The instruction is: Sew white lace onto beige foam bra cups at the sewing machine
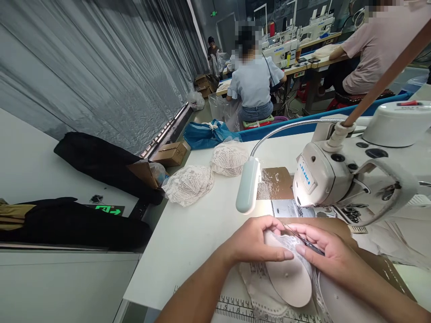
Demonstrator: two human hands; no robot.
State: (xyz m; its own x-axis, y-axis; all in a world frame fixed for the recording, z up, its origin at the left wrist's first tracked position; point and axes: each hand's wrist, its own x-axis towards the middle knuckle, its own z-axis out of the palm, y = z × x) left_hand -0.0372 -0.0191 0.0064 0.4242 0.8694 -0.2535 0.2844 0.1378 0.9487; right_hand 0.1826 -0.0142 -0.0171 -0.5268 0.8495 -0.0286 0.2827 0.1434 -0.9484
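Near the table's front edge, my left hand (257,240) pinches the upper left rim of a pale moulded cup with lace trim (289,278). My right hand (325,249) holds the cup's upper right edge and also has small dark scissors (308,243) between its fingers, their tip pointing toward my left fingertips. Lace fabric (251,282) spreads under the cup, and a second pale cup (340,296) lies at the lower right, partly beneath my right forearm. Just beyond my hands stands the sewing machine (319,175).
Two lace piles (190,184) (229,158) sit at the white table's (175,237) far left. A lamp (248,186) hangs before the machine. Printed ruler markings (235,307) run along the front. Cardboard boxes (171,154) stand left; people work at machines behind.
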